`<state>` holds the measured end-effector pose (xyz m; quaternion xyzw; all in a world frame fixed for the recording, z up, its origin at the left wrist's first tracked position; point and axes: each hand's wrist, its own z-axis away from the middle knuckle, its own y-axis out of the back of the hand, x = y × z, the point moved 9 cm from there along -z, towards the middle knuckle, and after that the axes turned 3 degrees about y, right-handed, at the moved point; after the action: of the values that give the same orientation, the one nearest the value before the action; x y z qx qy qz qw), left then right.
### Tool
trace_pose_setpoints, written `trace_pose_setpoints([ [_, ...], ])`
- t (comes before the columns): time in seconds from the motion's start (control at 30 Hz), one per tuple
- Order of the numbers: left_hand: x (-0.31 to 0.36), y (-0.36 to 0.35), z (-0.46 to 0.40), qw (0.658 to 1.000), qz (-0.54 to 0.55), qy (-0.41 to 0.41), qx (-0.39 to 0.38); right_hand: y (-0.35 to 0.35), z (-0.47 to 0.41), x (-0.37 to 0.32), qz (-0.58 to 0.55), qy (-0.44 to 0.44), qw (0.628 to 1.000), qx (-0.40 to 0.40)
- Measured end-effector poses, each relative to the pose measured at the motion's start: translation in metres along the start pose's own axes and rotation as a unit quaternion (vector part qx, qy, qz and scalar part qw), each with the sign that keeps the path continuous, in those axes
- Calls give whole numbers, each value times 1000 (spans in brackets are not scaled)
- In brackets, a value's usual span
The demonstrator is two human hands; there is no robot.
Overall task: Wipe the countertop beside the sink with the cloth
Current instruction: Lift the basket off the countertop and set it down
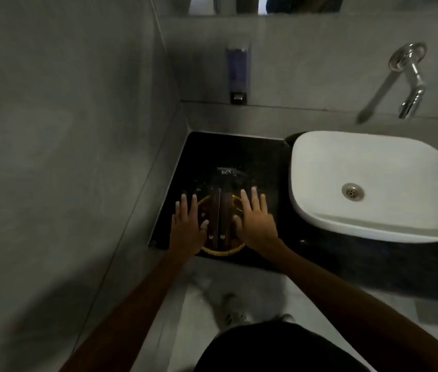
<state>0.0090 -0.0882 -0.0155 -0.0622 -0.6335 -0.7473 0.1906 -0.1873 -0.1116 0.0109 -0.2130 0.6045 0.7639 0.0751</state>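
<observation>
The black countertop [239, 151] lies left of a white basin [373, 167]. Near its front edge stands a round yellow woven tray [223, 252] holding dark brown boxes [219, 213]. My left hand [188, 224] lies flat on the tray's left side, fingers spread. On the tray's right side rests my right hand [255, 218], also flat with fingers apart. Neither hand grips anything. Water drops [227, 171] glisten on the counter just beyond the tray. No cloth is in view.
A grey wall [65, 130] closes the counter's left side. A soap dispenser [237, 71] hangs on the back wall, and a chrome tap [411, 84] juts out above the basin. Below the counter edge are the grey floor and my shoes [236, 315].
</observation>
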Motion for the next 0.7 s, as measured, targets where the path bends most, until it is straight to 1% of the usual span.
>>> trace_pose_setpoints([
  [0.03,-8,-11,-4,999,14,17,-32,-16,1,8,-18,-41,998,-42],
  [0.13,-21,-24,-19,995,30,39,-88,-49,2,29,-92,-143,978,-120],
  [0.2,-18,-30,-29,992,54,52,-107,-59,2,34,-148,-176,964,-132],
  [0.3,-21,-27,-40,988,91,77,-97,-53,-3,38,-189,-180,960,-98],
  [0.4,-7,-12,-26,987,124,71,-71,-39,3,46,-206,-181,958,-82],
  [0.47,17,6,-4,987,132,76,-46,-23,16,57,-216,-168,959,-70],
  [0.57,45,14,43,981,164,93,-38,3,47,77,-224,-119,966,-45],
  [0.63,66,4,78,977,185,91,-47,20,74,102,-222,-102,969,-36],
  [0.7,93,-16,110,973,206,81,-59,33,104,135,-214,-105,971,-32],
])
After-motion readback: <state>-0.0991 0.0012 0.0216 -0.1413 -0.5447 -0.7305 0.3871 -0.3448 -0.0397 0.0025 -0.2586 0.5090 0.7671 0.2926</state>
